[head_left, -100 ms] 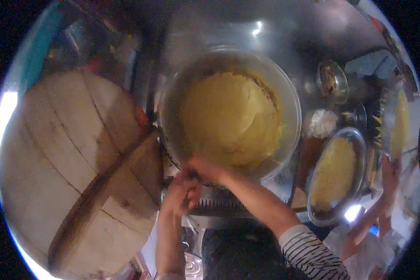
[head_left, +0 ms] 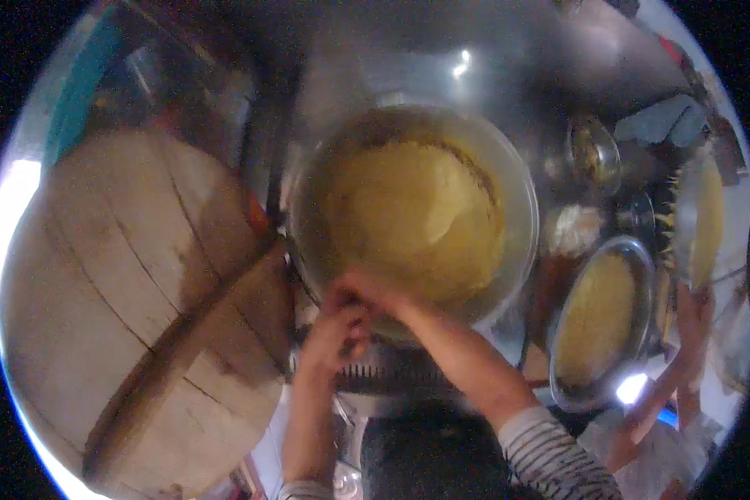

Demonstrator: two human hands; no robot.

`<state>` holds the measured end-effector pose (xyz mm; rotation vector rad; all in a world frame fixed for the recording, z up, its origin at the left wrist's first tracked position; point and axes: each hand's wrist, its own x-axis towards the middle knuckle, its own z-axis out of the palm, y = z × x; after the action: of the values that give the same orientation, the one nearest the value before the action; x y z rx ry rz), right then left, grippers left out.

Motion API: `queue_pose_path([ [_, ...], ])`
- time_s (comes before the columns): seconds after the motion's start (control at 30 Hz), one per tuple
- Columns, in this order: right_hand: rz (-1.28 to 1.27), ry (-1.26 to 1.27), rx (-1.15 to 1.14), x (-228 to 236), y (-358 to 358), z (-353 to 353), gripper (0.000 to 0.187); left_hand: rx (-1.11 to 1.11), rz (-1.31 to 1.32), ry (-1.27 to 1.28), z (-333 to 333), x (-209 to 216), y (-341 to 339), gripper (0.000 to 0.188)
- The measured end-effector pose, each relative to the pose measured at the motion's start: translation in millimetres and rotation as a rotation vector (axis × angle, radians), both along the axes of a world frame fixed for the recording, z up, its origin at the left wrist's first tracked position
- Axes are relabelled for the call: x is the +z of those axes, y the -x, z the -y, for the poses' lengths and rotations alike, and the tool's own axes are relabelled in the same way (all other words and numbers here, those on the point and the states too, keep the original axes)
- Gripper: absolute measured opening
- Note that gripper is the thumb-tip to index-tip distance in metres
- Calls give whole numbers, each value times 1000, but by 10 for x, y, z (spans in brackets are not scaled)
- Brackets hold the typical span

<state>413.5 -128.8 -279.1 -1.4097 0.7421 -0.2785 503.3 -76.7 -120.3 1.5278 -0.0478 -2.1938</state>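
A large round metal pot point(head_left: 521, 242) holds a broad, pale yellow mass point(head_left: 417, 208) with a soft, smooth top. My left hand point(head_left: 335, 333) is closed, fingers curled, just outside the pot's near left rim. Reaching across that rim, my right hand point(head_left: 371, 293) meets the left one, its fingers drawn together. Both hands are blurred and overlap. Anything small between their fingers is hidden.
On the left a big round wooden lid point(head_left: 108, 275) with a long handle bar lies close to the pot. To the right stands an oval metal basin point(head_left: 646, 308) of yellow food, beside small bowls point(head_left: 596, 154). Another person's arms point(head_left: 683, 358) hold a tray point(head_left: 700, 225) at far right.
The whole view has shifted slightly, so the pot and lid sit a little lower. My hands stay together at the near rim, with only a small movement.
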Motion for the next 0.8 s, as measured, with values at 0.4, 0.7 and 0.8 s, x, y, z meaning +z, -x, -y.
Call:
queue_pose_path([
  [0.4, -232, 614, -199, 171, 750, -805, 19, 318, -275, -20, -778, -881, 344, 6],
  [0.7, -92, 239, -490, 1035, 1658, -918, 27, -922, 957, 1128, -665, -1768, 437, 31],
  [0.8, -208, 387, -652, 1602, 2032, -910, 20, -145, 548, 856, -76, -1489, 480, 53],
])
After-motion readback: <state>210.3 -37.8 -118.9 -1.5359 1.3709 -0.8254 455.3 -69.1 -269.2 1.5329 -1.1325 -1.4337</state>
